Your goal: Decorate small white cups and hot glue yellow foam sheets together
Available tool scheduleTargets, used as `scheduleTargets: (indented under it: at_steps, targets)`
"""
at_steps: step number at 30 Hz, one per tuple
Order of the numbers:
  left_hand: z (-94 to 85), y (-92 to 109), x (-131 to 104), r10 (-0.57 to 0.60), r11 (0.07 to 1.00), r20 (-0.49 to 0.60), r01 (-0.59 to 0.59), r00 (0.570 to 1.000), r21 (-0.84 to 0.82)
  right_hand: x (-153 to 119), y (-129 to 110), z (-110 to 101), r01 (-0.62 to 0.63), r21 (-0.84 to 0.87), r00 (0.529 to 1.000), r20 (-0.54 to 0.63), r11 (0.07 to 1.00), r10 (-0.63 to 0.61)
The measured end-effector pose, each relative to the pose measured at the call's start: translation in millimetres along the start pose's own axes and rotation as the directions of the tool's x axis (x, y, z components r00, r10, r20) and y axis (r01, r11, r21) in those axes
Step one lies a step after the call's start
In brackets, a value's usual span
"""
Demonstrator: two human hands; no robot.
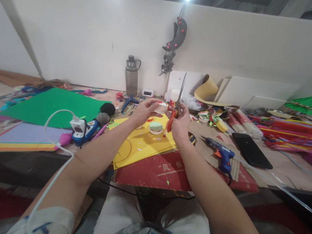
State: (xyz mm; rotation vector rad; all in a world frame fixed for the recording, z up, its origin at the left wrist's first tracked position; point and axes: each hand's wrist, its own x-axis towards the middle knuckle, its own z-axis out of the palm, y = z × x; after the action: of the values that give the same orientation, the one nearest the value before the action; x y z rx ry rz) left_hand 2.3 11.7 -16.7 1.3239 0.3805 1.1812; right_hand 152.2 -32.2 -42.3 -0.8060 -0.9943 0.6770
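My left hand (145,112) is closed on a small whitish round piece (161,108) with some red at its upper edge; its exact kind is hard to make out. My right hand (181,123) grips a pair of scissors (182,88) by the red-orange handles, blades pointing up, close beside that piece. Below both hands lie sheets of yellow paper (144,145), one with a round outline drawn on it. On the yellow paper rests a small round piece with a pale green top (156,127). Bits of cut paper are scattered around it.
Right of my hands are a blue glue gun (226,158), a black phone (251,150) and bundles of coloured pipe cleaners (297,135). At left lie a green sheet (58,107) and a power strip (86,131) with a white cable. A bottle (131,77) stands behind.
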Motion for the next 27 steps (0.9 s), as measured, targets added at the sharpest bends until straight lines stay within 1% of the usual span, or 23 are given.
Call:
scheduleTargets:
  at_steps: [4,7,11,13,15,18,20,22,25,27]
  targets:
    - [0.3,0,0,0.011,1.000,-0.008,-0.011,1.000,-0.015,0,1,0,0.023,-0.028,0.999,0.027,0.999,-0.022]
    - [-0.8,-1,0,0.022,0.999,-0.023,-0.023,0.999,-0.026,-1,-2,-1,0.068,-0.054,0.997,0.024,0.996,-0.067]
    - [-3.2,-3,2,0.088,0.996,-0.062,-0.090,0.994,-0.024,-4,-8,-1,0.122,-0.053,0.992,-0.035,0.991,-0.123]
    - [-4.3,-4,4,0.128,0.991,-0.088,-0.130,0.988,-0.013,-5,-11,0,0.091,-0.028,0.994,-0.053,0.995,-0.093]
    - [-5.1,-5,4,0.158,0.987,-0.110,-0.159,0.981,-0.005,-7,-13,1,0.021,-0.009,0.999,-0.042,1.000,-0.021]
    - [-5.8,-7,4,0.181,0.983,-0.111,-0.181,0.977,0.013,-9,-16,4,-0.058,0.033,0.998,-0.034,0.998,0.059]
    - [-5.9,-10,3,0.183,0.983,-0.087,-0.181,0.979,0.025,-10,-17,6,-0.076,0.078,0.996,-0.036,0.994,0.079]
    - [-6.1,-12,3,0.185,0.982,-0.064,-0.183,0.981,0.036,-11,-18,8,-0.096,0.123,0.995,-0.015,0.988,0.099]
    - [-8.2,-12,4,0.207,0.978,-0.049,-0.206,0.977,0.037,-12,-18,8,-0.115,0.151,0.992,0.061,0.982,0.107]
    - [-12.2,-8,7,0.233,0.972,-0.063,-0.231,0.970,0.042,-13,-17,7,-0.075,0.111,0.991,0.118,0.991,0.062]
